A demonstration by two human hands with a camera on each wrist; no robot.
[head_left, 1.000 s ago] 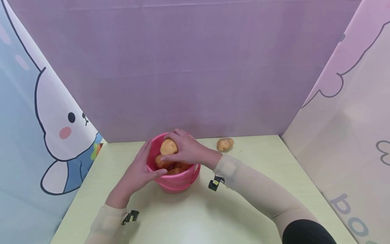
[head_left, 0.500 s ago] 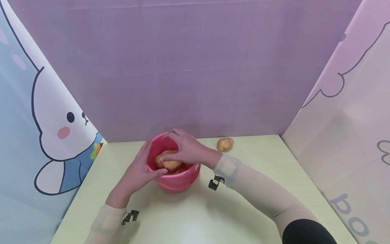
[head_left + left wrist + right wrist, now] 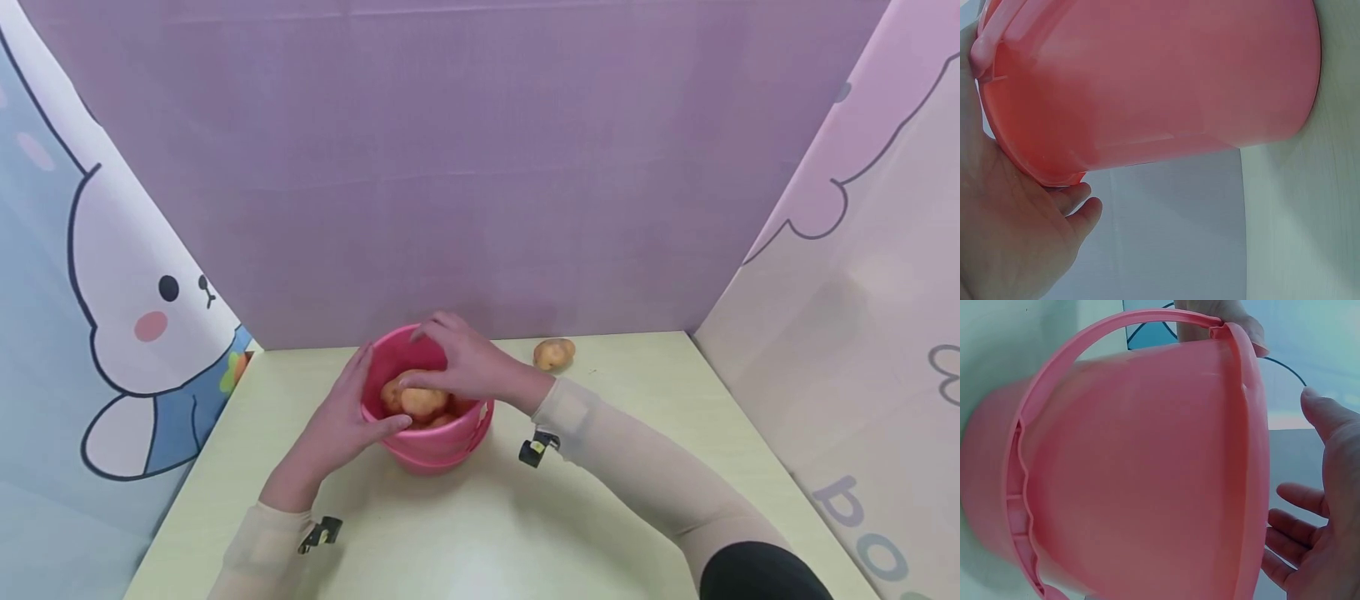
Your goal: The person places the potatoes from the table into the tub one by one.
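A pink bucket point(image 3: 427, 457) stands upright on the table with several potatoes point(image 3: 423, 406) inside. My left hand point(image 3: 337, 427) grips its left side, thumb over the front rim. In the left wrist view, fingertips of that left hand point(image 3: 1016, 231) show just past the rim of the bucket point(image 3: 1166, 75). Over the bucket's mouth is my right hand point(image 3: 474, 362), fingers loosely bent and thumb apart, overlapping the top potato. The right wrist view shows nothing between the thumb and fingers of the right hand point(image 3: 1329, 512), beside the bucket's rim point(image 3: 1254, 469).
One more potato point(image 3: 554, 355) lies on the pale table point(image 3: 600, 467), right of the bucket near the back wall point(image 3: 480, 167). The bucket's handle point(image 3: 1016, 487) hangs down along its outside. Printed panels point(image 3: 862, 333) rise at both sides.
The potato in my right hand went down into the bucket and was let go onto the others. The right hand then shifted slightly right and up. The left hand stayed put.
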